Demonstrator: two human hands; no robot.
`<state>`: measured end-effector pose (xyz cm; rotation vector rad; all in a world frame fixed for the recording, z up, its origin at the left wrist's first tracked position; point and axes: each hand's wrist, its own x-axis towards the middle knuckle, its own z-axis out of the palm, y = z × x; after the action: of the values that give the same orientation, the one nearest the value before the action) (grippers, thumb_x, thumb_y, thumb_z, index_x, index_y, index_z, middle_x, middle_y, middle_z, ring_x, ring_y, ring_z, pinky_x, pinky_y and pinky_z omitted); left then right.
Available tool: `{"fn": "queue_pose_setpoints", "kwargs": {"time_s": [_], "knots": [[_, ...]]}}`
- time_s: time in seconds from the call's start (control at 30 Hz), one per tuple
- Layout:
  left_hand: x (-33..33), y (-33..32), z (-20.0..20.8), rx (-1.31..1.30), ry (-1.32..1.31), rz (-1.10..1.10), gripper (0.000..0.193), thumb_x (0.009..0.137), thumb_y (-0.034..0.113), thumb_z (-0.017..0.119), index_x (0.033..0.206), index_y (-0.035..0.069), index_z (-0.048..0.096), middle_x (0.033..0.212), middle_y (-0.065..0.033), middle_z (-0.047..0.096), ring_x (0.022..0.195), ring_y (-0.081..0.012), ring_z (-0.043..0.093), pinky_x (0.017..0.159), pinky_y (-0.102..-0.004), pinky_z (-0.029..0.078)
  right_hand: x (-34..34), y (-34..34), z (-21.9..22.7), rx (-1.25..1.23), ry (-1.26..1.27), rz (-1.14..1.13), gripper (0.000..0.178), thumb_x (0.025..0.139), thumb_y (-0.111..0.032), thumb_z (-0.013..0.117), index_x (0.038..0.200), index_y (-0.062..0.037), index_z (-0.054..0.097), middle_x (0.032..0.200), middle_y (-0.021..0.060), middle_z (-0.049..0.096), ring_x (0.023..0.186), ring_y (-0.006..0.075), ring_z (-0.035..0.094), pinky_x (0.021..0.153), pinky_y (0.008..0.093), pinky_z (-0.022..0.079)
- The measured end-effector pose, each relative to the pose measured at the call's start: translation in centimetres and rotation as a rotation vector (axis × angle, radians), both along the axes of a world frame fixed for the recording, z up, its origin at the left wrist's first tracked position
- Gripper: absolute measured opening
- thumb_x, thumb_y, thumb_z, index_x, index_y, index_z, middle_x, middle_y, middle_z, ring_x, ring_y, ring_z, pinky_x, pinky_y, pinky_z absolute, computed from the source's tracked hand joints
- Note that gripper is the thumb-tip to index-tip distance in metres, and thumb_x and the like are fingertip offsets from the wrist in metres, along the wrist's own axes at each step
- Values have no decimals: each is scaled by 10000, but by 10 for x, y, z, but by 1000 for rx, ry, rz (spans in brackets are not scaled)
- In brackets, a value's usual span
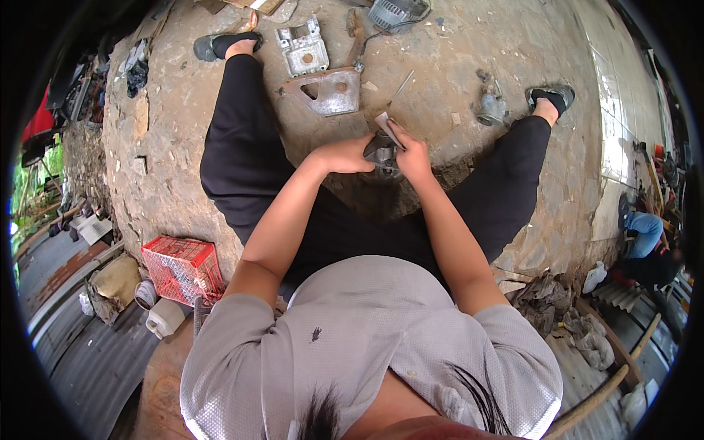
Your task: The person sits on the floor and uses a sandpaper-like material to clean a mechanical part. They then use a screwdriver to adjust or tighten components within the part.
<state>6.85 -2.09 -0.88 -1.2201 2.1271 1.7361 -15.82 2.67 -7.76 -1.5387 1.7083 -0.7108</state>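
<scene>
Between my knees, my left hand (346,155) is closed around the side of a dark, roughly cylindrical metal part (386,164). My right hand (413,152) pinches a strip of what looks like sandpaper (389,130), pale on its upper end, against the part's right side. The fingertips of both hands are partly hidden behind the part. Just beyond them, a thin metal rod (402,85) lies on the ground. Farther out rest a grey metal bracket (334,92) with a triangular hole and a silver metal casting (303,50).
Near my right foot lies a small grey metal assembly (492,107). A finned metal housing (396,15) sits at the far edge beside a rusty bar (355,42). Left of me stand a red plastic crate (192,253) and a white jug (166,318). Another person (647,236) is at far right.
</scene>
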Motion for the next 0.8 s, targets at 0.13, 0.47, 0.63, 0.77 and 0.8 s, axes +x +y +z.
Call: {"fn": "queue_pose_setpoints", "kwargs": {"time_s": [0.13,0.47,0.63,0.77,0.8], "knots": [[3,0,5,-62,-42,-9,904,868,309,718,1615,-47,356,1345,-302,674,1183,-370,698,1001,-408,533,3,0,10,-207,-61,4,500,844,122,567,1279,-44,748,1319,216,713,1245,360,686,1030,416,557],[5,1,-7,-56,-32,24,896,867,294,718,1618,-39,360,1344,-309,668,1213,-368,683,1026,-403,520,9,-2,28,-316,-49,31,544,810,149,559,1299,-18,726,1304,225,713,1219,380,694,1033,439,562],[0,-2,3,-4,-31,-7,876,873,282,721,1605,-44,366,1309,-294,687,1181,-356,695,1012,-399,522,-5,0,1,-62,90,-33,565,798,148,567,1321,-9,713,1289,247,714,1208,387,699,1030,446,565],[7,5,-29,-61,31,21,871,874,280,718,1599,-51,367,1303,-280,695,1165,-350,701,1007,-398,525,5,-1,21,-141,33,29,539,808,144,576,1299,-16,730,1296,243,713,1219,388,693,1030,444,564],[3,-1,-17,-17,21,8,878,873,283,719,1601,-53,363,1313,-281,690,1171,-349,699,1007,-398,524,1,-6,11,106,167,34,530,811,143,578,1290,-20,735,1296,241,713,1223,390,690,1028,445,564]]}}
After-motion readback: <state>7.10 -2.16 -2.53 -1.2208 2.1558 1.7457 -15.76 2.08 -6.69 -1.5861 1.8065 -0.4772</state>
